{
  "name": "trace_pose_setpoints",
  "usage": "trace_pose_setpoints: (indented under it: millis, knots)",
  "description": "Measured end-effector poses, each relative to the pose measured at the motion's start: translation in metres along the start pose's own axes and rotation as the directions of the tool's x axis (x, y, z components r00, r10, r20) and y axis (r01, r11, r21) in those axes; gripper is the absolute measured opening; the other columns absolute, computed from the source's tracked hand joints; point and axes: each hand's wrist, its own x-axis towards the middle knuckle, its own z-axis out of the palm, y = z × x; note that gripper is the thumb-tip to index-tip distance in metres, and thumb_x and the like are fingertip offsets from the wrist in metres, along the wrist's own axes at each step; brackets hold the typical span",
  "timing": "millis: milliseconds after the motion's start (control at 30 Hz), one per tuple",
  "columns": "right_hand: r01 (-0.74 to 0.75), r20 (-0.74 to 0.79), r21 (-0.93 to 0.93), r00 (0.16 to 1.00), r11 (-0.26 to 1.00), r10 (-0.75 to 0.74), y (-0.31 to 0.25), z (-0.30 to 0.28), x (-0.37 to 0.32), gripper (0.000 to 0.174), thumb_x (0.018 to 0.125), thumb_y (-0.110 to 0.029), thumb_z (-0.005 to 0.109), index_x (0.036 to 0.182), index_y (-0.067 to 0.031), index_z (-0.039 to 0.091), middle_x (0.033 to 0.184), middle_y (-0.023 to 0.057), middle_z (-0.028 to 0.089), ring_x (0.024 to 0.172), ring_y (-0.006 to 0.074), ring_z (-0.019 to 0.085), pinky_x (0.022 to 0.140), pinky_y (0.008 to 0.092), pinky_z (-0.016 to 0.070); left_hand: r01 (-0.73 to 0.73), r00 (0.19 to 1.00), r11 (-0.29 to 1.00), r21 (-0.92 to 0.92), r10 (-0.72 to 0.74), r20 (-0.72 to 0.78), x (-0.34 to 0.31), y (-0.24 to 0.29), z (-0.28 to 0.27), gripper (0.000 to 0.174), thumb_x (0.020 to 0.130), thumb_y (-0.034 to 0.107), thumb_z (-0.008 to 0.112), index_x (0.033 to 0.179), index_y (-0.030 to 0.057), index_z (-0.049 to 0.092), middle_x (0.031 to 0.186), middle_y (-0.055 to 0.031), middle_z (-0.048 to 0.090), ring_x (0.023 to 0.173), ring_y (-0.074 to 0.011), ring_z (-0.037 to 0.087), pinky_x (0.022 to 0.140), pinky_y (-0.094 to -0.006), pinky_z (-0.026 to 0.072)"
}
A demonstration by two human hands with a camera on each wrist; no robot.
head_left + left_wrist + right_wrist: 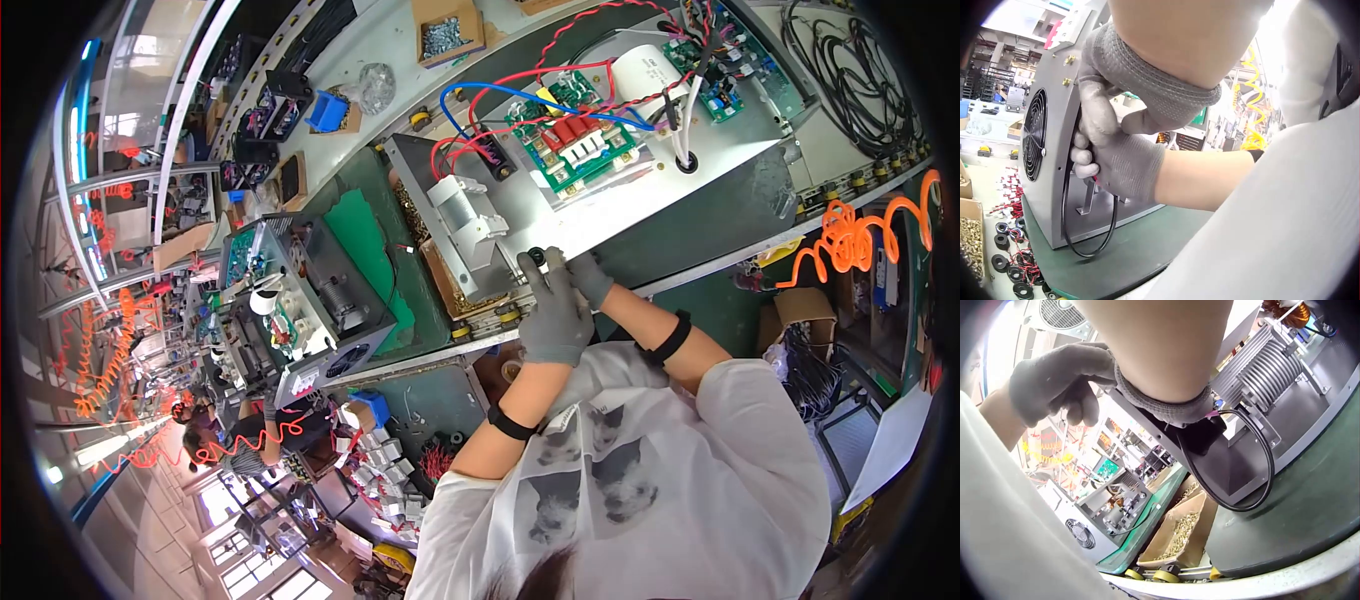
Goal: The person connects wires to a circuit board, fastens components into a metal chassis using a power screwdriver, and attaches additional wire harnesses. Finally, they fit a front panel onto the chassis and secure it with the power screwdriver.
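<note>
In the head view both grey-gloved hands meet at the near edge of a grey metal cabinet (590, 222). My left hand (556, 318) reaches over that edge, its fingertips beside a small black round part (537, 256). Whether it grips that part I cannot tell. Close by on its right is my right hand (590, 279). The left wrist view shows the right hand's fingers (1083, 156) curled in the cabinet's open side around a black cable (1114, 225), which hangs in a loop. In the right wrist view the cable (1270, 464) loops below the cuff; the forearm hides most of that hand.
On the cabinet are a green circuit board (575, 140), a white capacitor (645, 75) and red and blue wires. A fan (1035, 134) sits in its end panel. A cardboard box of brass fasteners (1179, 534) stands beside it. Another unit (310, 290) stands to the left.
</note>
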Motion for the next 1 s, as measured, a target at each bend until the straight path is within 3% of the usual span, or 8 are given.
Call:
trace_pose_setpoints:
  millis: [133, 200, 300, 433, 600, 800, 933, 1000]
  knots:
    - [-0.129, -0.061, 0.120, 0.989, 0.984, 0.137, -0.046, 0.010, -0.011, 0.022, 0.088, -0.007, 0.053, 0.109, -0.0018, 0.051, 0.096, 0.0083, 0.055, 0.085, 0.0129, 0.050, 0.071, 0.0308, 0.0459, -0.036, 0.999, 0.999, 0.038, 0.036, -0.001, 0.001, 0.001, -0.004, 0.059, 0.079, 0.022, 0.055, 0.132, 0.0053, 0.035, 0.138, -0.0359, 0.028, 0.077, -0.0438, 0.064, 0.050, -0.0427, 0.0543]
    - [0.144, 0.233, -0.452, 0.972, 0.880, -0.040, -0.047, -0.006, -0.006, 0.021, 0.088, -0.005, 0.052, 0.108, -0.0013, 0.053, 0.098, 0.0101, 0.057, 0.087, 0.0134, 0.051, 0.074, 0.0307, 0.0461, 0.022, 1.000, 0.999, -0.041, -0.022, 0.008, 0.000, 0.009, -0.015, 0.065, 0.080, 0.026, 0.057, 0.136, 0.0040, 0.032, 0.137, -0.0382, 0.026, 0.077, -0.0448, 0.064, 0.051, -0.0422, 0.0548]
    - [0.450, 0.260, -0.540, 0.893, 0.712, -0.367, 0.007, -0.020, 0.004, 0.021, 0.086, -0.006, 0.054, 0.106, -0.0008, 0.054, 0.098, 0.0134, 0.059, 0.088, 0.0185, 0.055, 0.078, 0.0336, 0.0461, 0.027, 0.997, 0.998, -0.063, -0.022, 0.072, 0.000, 0.006, -0.016, 0.070, 0.079, 0.030, 0.058, 0.137, 0.0025, 0.030, 0.136, -0.0400, 0.025, 0.078, -0.0459, 0.064, 0.052, -0.0415, 0.0551]
    - [0.332, 0.255, -0.528, 0.940, 0.782, -0.227, -0.047, -0.008, -0.005, 0.023, 0.082, -0.013, 0.056, 0.102, -0.0012, 0.056, 0.099, 0.0171, 0.059, 0.092, 0.0313, 0.057, 0.082, 0.0426, 0.0440, -0.009, 1.000, 0.996, -0.094, 0.010, 0.012, -0.001, 0.003, -0.011, 0.076, 0.077, 0.032, 0.061, 0.139, 0.0026, 0.028, 0.136, -0.0408, 0.024, 0.080, -0.0458, 0.064, 0.053, -0.0411, 0.0555]
    - [0.449, 0.466, -0.872, 0.883, 0.194, 0.052, -0.048, -0.022, 0.010, 0.021, 0.081, -0.017, 0.059, 0.097, -0.0033, 0.060, 0.099, 0.0156, 0.058, 0.095, 0.0297, 0.055, 0.082, 0.0408, 0.0446, -0.001, 0.998, 0.996, -0.093, 0.006, 0.059, -0.002, 0.003, -0.019, 0.076, 0.077, 0.034, 0.060, 0.139, 0.0042, 0.028, 0.138, -0.0388, 0.024, 0.082, -0.0451, 0.064, 0.054, -0.0425, 0.0558]
    - [0.147, 0.125, -0.237, 0.985, 0.960, -0.120, -0.049, -0.015, -0.005, 0.028, 0.085, -0.022, 0.057, 0.104, -0.0022, 0.056, 0.098, 0.0117, 0.058, 0.094, 0.0234, 0.055, 0.078, 0.0358, 0.0467, 0.025, 0.996, 0.998, -0.053, -0.020, 0.091, -0.002, 0.001, -0.017, 0.075, 0.078, 0.035, 0.059, 0.141, 0.0088, 0.027, 0.139, -0.0356, 0.026, 0.080, -0.0431, 0.065, 0.054, -0.0428, 0.0557]
    - [0.111, 0.206, -0.230, 0.976, 0.967, -0.063, -0.048, -0.017, -0.012, 0.037, 0.087, -0.030, 0.057, 0.111, -0.0023, 0.053, 0.098, 0.0100, 0.057, 0.093, 0.0204, 0.055, 0.079, 0.0333, 0.0471, -0.008, 0.999, 0.999, -0.044, 0.011, 0.048, -0.003, -0.003, -0.014, 0.073, 0.079, 0.035, 0.058, 0.140, 0.0098, 0.028, 0.139, -0.0356, 0.027, 0.075, -0.0403, 0.066, 0.051, -0.0403, 0.0553]
    - [-0.051, 0.243, -0.574, 0.943, 0.817, 0.229, -0.050, -0.018, -0.015, 0.049, 0.078, -0.019, 0.066, 0.122, -0.0038, 0.051, 0.119, 0.0125, 0.056, 0.106, 0.0227, 0.058, 0.089, 0.0352, 0.0478, -0.020, 0.999, 0.999, -0.044, 0.022, 0.031, -0.003, -0.006, -0.012, 0.072, 0.079, 0.035, 0.059, 0.140, 0.0095, 0.030, 0.138, -0.0358, 0.028, 0.073, -0.0390, 0.066, 0.050, -0.0395, 0.0550]
